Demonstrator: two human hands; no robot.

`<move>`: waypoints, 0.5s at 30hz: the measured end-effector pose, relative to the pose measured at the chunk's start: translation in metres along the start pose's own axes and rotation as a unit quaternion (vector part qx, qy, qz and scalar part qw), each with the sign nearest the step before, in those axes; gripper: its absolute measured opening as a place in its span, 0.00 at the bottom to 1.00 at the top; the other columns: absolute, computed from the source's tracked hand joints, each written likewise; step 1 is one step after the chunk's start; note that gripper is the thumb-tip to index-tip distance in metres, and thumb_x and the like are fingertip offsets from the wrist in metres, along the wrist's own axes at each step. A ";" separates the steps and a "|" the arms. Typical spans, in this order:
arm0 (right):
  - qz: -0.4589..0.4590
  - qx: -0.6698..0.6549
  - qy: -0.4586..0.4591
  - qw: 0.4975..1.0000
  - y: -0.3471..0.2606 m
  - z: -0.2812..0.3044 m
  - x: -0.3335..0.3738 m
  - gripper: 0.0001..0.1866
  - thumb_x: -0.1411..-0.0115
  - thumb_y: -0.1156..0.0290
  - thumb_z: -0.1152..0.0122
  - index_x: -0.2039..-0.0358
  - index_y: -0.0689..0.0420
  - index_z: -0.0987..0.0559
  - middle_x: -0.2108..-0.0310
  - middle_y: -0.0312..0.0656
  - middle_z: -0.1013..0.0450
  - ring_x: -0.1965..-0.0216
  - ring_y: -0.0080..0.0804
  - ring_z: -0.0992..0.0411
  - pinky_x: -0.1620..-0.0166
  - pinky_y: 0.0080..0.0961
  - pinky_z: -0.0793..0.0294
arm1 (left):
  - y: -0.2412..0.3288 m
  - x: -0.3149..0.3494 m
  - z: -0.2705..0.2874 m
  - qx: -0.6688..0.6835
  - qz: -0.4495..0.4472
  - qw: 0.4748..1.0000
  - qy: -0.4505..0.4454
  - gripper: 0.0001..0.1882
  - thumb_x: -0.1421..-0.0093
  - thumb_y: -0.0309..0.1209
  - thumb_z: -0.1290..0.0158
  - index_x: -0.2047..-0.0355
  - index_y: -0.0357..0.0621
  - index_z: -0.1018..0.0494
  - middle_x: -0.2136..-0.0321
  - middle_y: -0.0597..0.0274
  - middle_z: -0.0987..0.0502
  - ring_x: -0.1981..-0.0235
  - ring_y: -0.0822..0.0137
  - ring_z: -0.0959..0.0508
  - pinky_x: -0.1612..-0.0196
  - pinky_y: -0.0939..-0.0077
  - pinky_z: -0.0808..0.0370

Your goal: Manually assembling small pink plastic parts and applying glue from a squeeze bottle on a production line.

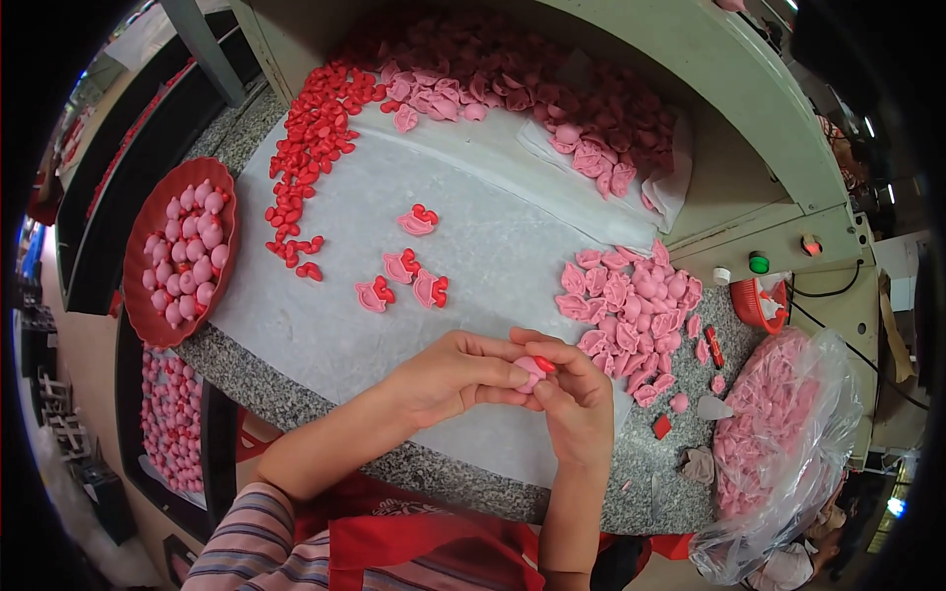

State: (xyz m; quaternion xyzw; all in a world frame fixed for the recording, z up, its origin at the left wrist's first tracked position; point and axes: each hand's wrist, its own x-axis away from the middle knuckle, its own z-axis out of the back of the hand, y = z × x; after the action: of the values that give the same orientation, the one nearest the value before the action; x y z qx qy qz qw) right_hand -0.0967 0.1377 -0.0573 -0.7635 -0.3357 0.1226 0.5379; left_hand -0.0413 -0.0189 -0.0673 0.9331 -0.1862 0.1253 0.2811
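Between the fingertips of both hands, over the near part of the white sheet, is a small pink and red plastic piece (530,373). My left hand (455,379) pinches its pink side. My right hand (570,386) grips it from the other side, by its red part. Fingers cover much of the piece. Ahead and to the left, several pink half-shells (418,225) with red parts attached lie on the white sheet (473,212). Close to my right hand spreads a pile of loose pink shells (641,305).
Small red parts (317,123) trail along the left. More pink shells (601,148) heap inside the metal booth (690,59). A red bowl (135,231) holds pink rounded pieces at far left. On the right stand a clear bag (788,424) of pink parts and a red basket (754,307).
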 end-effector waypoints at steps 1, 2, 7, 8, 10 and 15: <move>-0.003 -0.003 -0.001 1.000 -0.001 0.000 0.000 0.17 0.52 0.80 0.46 0.58 0.64 0.29 0.51 0.52 0.36 0.55 0.31 0.33 0.55 0.23 0.31 | 0.000 0.000 0.000 -0.004 -0.001 1.000 0.003 0.15 0.46 0.24 0.50 0.58 0.30 0.31 0.62 0.50 0.26 0.61 0.65 0.24 0.56 0.74 0.26; -0.005 -0.007 -0.003 1.000 -0.001 0.000 0.000 0.17 0.52 0.80 0.46 0.58 0.64 0.29 0.51 0.52 0.36 0.55 0.31 0.33 0.54 0.23 0.31 | 0.000 0.000 0.000 -0.004 -0.001 1.000 0.004 0.15 0.46 0.24 0.50 0.58 0.30 0.31 0.62 0.50 0.26 0.61 0.65 0.24 0.56 0.74 0.26; 0.003 -0.014 0.001 1.000 -0.001 -0.001 0.000 0.17 0.53 0.80 0.45 0.59 0.63 0.28 0.51 0.51 0.35 0.55 0.31 0.33 0.55 0.23 0.31 | -0.001 -0.001 0.001 -0.013 0.003 1.000 0.006 0.15 0.46 0.25 0.49 0.58 0.30 0.31 0.62 0.50 0.26 0.60 0.63 0.25 0.56 0.71 0.27; -0.004 -0.018 0.003 1.000 -0.001 -0.001 0.000 0.17 0.53 0.81 0.45 0.59 0.63 0.28 0.51 0.51 0.36 0.55 0.31 0.33 0.55 0.23 0.31 | -0.001 -0.001 0.001 -0.014 0.002 1.000 0.006 0.15 0.46 0.25 0.49 0.58 0.30 0.31 0.62 0.50 0.26 0.60 0.63 0.25 0.56 0.71 0.27; 0.000 -0.019 0.002 1.000 0.000 0.000 -0.001 0.17 0.53 0.81 0.45 0.59 0.63 0.28 0.51 0.51 0.36 0.55 0.31 0.32 0.55 0.23 0.31 | -0.002 -0.002 0.002 -0.022 -0.002 1.000 0.004 0.15 0.46 0.24 0.49 0.57 0.30 0.31 0.62 0.50 0.26 0.60 0.63 0.25 0.56 0.71 0.27; 0.013 -0.014 -0.009 1.000 0.002 0.003 -0.001 0.17 0.53 0.81 0.45 0.60 0.63 0.28 0.51 0.51 0.36 0.55 0.31 0.32 0.55 0.23 0.31 | -0.002 -0.002 0.002 -0.016 -0.002 1.000 -0.002 0.16 0.46 0.24 0.49 0.57 0.31 0.31 0.61 0.50 0.27 0.59 0.63 0.25 0.55 0.71 0.27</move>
State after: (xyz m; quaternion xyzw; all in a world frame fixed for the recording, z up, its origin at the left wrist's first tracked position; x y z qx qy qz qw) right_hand -0.0984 0.1385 -0.0601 -0.7742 -0.3318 0.1321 0.5226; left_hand -0.0416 -0.0181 -0.0709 0.9291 -0.1872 0.1199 0.2956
